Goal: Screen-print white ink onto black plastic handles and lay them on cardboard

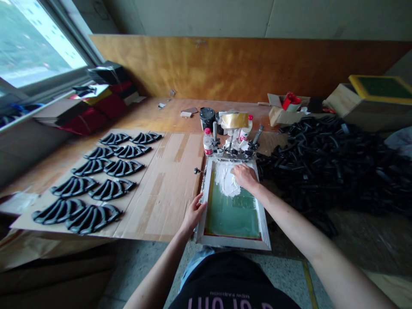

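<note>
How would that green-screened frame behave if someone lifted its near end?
The frame would probably stay stiff, since its pale bars look like metal. It would likely tilt rather than slide away, as clamps seem to hold its far end. The thick-looking white paste might creep slowly.

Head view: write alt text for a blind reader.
Right hand at white paste on a green screen, left hand at its frame. Black parts lie in rows on cardboard at left, with a black heap at right.
</note>
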`<move>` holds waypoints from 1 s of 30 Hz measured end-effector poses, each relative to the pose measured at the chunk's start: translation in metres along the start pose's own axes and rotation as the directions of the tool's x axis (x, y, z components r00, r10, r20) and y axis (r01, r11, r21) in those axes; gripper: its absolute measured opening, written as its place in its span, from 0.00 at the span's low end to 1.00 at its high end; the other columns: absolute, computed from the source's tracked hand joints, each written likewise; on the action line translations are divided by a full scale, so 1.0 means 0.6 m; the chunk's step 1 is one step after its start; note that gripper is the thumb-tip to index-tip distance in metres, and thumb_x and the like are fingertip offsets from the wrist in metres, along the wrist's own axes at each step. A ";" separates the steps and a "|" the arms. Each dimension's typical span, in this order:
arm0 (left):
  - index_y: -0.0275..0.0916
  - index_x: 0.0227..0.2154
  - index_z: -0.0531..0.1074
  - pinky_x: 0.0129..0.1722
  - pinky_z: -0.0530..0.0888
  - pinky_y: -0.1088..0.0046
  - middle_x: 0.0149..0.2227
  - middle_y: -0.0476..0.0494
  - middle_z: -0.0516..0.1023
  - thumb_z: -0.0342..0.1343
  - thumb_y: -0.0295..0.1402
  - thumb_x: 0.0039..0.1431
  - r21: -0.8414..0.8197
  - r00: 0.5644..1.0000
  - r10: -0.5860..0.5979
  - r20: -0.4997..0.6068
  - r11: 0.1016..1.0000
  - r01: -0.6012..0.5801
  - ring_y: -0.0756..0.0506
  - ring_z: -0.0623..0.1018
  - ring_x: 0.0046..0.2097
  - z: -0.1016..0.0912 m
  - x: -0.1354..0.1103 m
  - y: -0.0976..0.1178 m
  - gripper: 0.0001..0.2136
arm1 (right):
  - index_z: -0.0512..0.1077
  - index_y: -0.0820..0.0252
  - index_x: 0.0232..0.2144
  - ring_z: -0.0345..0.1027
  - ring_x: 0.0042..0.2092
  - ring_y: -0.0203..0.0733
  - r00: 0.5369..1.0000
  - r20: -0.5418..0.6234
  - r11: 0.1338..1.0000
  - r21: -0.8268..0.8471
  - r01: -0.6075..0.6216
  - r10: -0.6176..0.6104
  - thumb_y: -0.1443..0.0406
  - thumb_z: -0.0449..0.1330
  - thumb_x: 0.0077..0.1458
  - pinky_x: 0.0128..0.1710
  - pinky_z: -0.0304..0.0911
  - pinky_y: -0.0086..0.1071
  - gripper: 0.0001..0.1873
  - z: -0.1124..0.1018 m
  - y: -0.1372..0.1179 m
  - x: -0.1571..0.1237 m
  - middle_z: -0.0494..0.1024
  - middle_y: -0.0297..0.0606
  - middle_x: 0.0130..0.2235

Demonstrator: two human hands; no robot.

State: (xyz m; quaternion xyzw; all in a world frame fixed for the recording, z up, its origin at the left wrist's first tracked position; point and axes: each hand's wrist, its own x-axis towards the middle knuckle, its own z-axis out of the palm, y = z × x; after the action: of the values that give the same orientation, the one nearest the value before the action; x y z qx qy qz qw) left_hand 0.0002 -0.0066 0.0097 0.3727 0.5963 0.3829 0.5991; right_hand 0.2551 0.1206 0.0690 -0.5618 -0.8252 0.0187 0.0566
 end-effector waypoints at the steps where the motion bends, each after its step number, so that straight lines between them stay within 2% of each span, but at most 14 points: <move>1: 0.38 0.61 0.62 0.26 0.67 0.76 0.28 0.48 0.74 0.60 0.49 0.49 -0.003 1.000 -0.001 -0.004 1.000 0.001 0.49 0.72 0.28 0.000 -0.001 0.001 0.37 | 0.71 0.64 0.36 0.65 0.43 0.46 0.997 0.018 0.997 0.014 0.072 -0.072 0.72 0.54 0.55 0.41 0.59 0.34 0.08 -0.002 -0.010 -0.011 0.76 0.47 0.38; 4: 0.37 0.60 0.63 0.26 0.67 0.76 0.28 0.48 0.74 0.61 0.49 0.49 -0.006 1.000 -0.003 -0.016 1.000 0.003 0.49 0.72 0.28 0.002 -0.004 0.004 0.37 | 0.71 0.62 0.33 0.64 0.42 0.45 0.941 0.049 0.941 0.075 0.330 -0.334 0.74 0.53 0.54 0.39 0.57 0.33 0.08 -0.016 -0.026 -0.052 0.74 0.43 0.35; 7: 0.38 0.61 0.62 0.27 0.68 0.75 0.29 0.47 0.75 0.60 0.49 0.50 -0.002 1.000 0.001 -0.014 1.000 -0.001 0.48 0.73 0.29 0.003 -0.006 0.005 0.37 | 0.70 0.61 0.30 0.63 0.40 0.43 0.866 0.040 0.863 0.123 0.491 -0.498 0.74 0.53 0.54 0.37 0.56 0.32 0.08 -0.037 -0.019 -0.077 0.73 0.40 0.33; 9: 0.38 0.61 0.62 0.28 0.69 0.75 0.30 0.47 0.75 0.60 0.49 0.50 -0.005 1.000 0.004 -0.019 1.000 -0.004 0.47 0.74 0.30 0.004 -0.007 0.005 0.36 | 0.70 0.59 0.29 0.63 0.38 0.42 0.858 0.036 0.852 0.151 0.502 -0.512 0.74 0.54 0.54 0.35 0.55 0.32 0.08 -0.046 -0.012 -0.076 0.73 0.38 0.32; 13: 0.38 0.60 0.63 0.29 0.71 0.74 0.30 0.47 0.76 0.61 0.49 0.49 -0.037 1.000 0.013 -0.018 0.999 -0.014 0.46 0.76 0.32 0.006 -0.009 0.007 0.37 | 0.72 0.60 0.30 0.63 0.41 0.44 0.931 -0.049 0.924 0.113 0.364 -0.361 0.74 0.53 0.55 0.36 0.56 0.32 0.09 -0.033 -0.014 -0.067 0.73 0.40 0.34; 16: 0.36 0.60 0.62 0.29 0.71 0.73 0.30 0.46 0.76 0.62 0.49 0.47 -0.050 1.000 0.010 -0.018 0.999 -0.011 0.46 0.76 0.31 0.008 -0.008 0.007 0.38 | 0.72 0.61 0.33 0.63 0.43 0.45 0.920 -0.074 0.916 0.089 0.390 -0.385 0.74 0.52 0.56 0.39 0.57 0.33 0.10 -0.015 -0.021 -0.084 0.73 0.42 0.36; 19: 0.37 0.60 0.63 0.30 0.71 0.73 0.31 0.46 0.77 0.62 0.50 0.47 -0.048 0.999 0.013 -0.031 0.999 -0.015 0.46 0.76 0.31 0.008 -0.010 0.008 0.39 | 0.73 0.60 0.33 0.65 0.42 0.43 0.912 -0.066 0.900 0.145 0.411 -0.406 0.72 0.55 0.56 0.40 0.59 0.32 0.07 -0.018 -0.021 -0.089 0.74 0.40 0.35; 21: 0.37 0.60 0.63 0.30 0.71 0.73 0.31 0.46 0.77 0.62 0.49 0.47 -0.043 0.999 0.016 -0.032 0.999 -0.018 0.46 0.76 0.32 0.006 -0.016 0.016 0.38 | 0.74 0.58 0.37 0.66 0.41 0.42 0.946 -0.081 0.929 0.181 0.322 -0.313 0.67 0.57 0.57 0.40 0.59 0.31 0.06 -0.033 -0.019 -0.065 0.75 0.37 0.36; 22: 0.38 0.60 0.62 0.30 0.71 0.74 0.31 0.46 0.77 0.62 0.49 0.48 -0.042 1.000 0.019 -0.025 0.999 -0.020 0.47 0.76 0.32 0.005 -0.020 0.024 0.38 | 0.74 0.56 0.40 0.67 0.41 0.42 0.965 -0.090 0.947 0.194 0.258 -0.244 0.65 0.59 0.57 0.40 0.60 0.31 0.08 -0.043 -0.017 -0.045 0.76 0.36 0.38; 25: 0.43 0.60 0.62 0.28 0.70 0.76 0.32 0.48 0.77 0.61 0.50 0.49 -0.057 0.999 0.031 0.017 0.998 -0.030 0.48 0.75 0.30 0.001 -0.041 0.063 0.36 | 0.68 0.50 0.55 0.69 0.42 0.43 0.993 -0.115 0.976 0.210 0.057 -0.033 0.62 0.63 0.54 0.41 0.61 0.32 0.25 -0.076 0.007 0.022 0.76 0.37 0.44; 26: 0.44 0.59 0.64 0.27 0.69 0.76 0.32 0.49 0.77 0.60 0.50 0.50 -0.067 0.999 0.038 0.027 0.997 -0.037 0.49 0.75 0.29 0.000 -0.049 0.082 0.33 | 0.65 0.49 0.58 0.70 0.42 0.44 0.991 -0.131 0.976 0.220 -0.003 0.032 0.61 0.63 0.54 0.41 0.61 0.33 0.28 -0.087 0.023 0.038 0.76 0.38 0.44; 28: 0.42 0.52 0.71 0.25 0.67 0.78 0.32 0.49 0.77 0.57 0.53 0.53 -0.082 0.997 0.071 0.010 0.994 -0.070 0.51 0.73 0.27 0.002 -0.061 0.123 0.27 | 0.63 0.53 0.59 0.70 0.41 0.46 0.969 -0.181 0.955 0.275 -0.114 0.168 0.60 0.60 0.56 0.42 0.62 0.35 0.29 -0.101 0.068 0.051 0.77 0.40 0.42; 30: 0.39 0.43 0.75 0.24 0.66 0.78 0.32 0.49 0.77 0.54 0.55 0.54 -0.104 0.989 0.145 -0.027 0.984 -0.147 0.52 0.71 0.26 0.010 -0.065 0.167 0.25 | 0.67 0.57 0.56 0.70 0.40 0.46 0.908 -0.232 0.895 0.370 -0.248 0.348 0.60 0.56 0.59 0.43 0.62 0.36 0.23 -0.103 0.120 0.036 0.78 0.41 0.39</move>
State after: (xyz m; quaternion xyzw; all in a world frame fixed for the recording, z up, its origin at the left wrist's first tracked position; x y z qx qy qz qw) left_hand 0.0049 0.0013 0.1170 0.3795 0.5520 0.4605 0.5825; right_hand 0.3209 0.1650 0.1250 -0.6615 -0.6954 0.0829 0.2681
